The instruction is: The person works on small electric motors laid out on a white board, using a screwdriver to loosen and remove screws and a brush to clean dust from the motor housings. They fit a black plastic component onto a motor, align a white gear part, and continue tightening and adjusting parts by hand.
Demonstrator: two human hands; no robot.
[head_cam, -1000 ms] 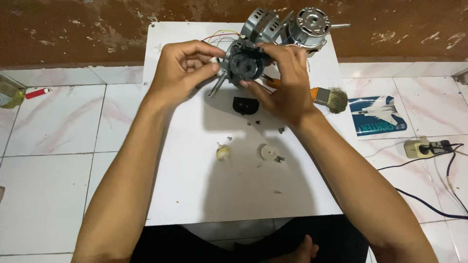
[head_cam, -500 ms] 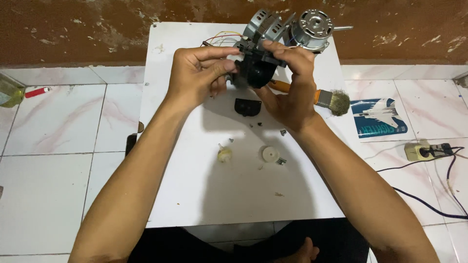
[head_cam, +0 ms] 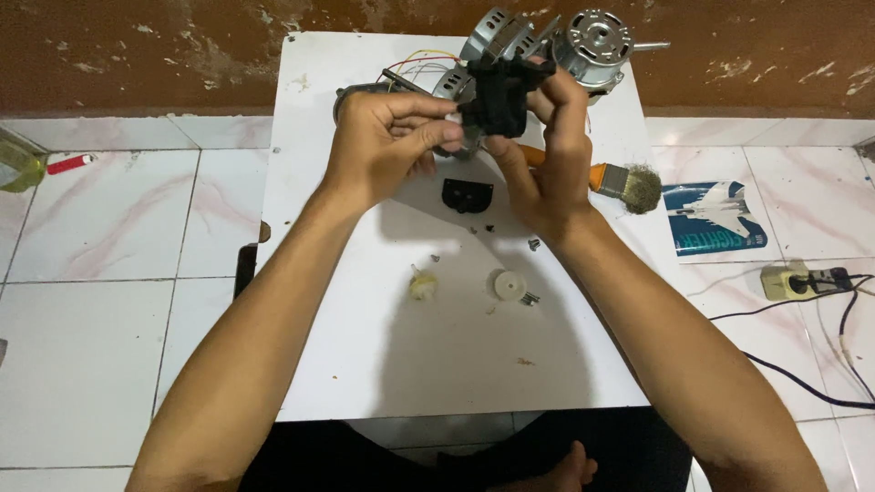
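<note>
1. White marbled floor tiles run up to a brown, patchy wall, and a white worktop (head_cam: 365, 364) stands on them in front of me.
2. I hold a black plastic part (head_cam: 497, 96) up over the far half of the worktop, between both hands.
3. My left hand (head_cam: 383, 146) has its grip pressed together, thumb and fingertips pinching the left side of the black part.
4. My right hand (head_cam: 547, 164) has its grip closed around the right side and back of the same part, fingers curled over its top.
5. Just behind the part lie two silver motors (head_cam: 597, 36) with coloured wires (head_cam: 424, 62) trailing to the left.
6. A small black cover (head_cam: 468, 195) lies flat on the worktop below my hands.
7. Nearer to me sit a pale yellowish gear (head_cam: 421, 286) and a white round gear (head_cam: 507, 284), well apart from each other, with tiny screws (head_cam: 533, 243) scattered around.
8. An orange-handled brush (head_cam: 624, 185) lies at the right edge of the worktop, partly hidden behind my right hand.
9. On the floor to the right lie a blue card with a jet picture (head_cam: 715, 219) and a power socket with black cables (head_cam: 802, 282).
</note>
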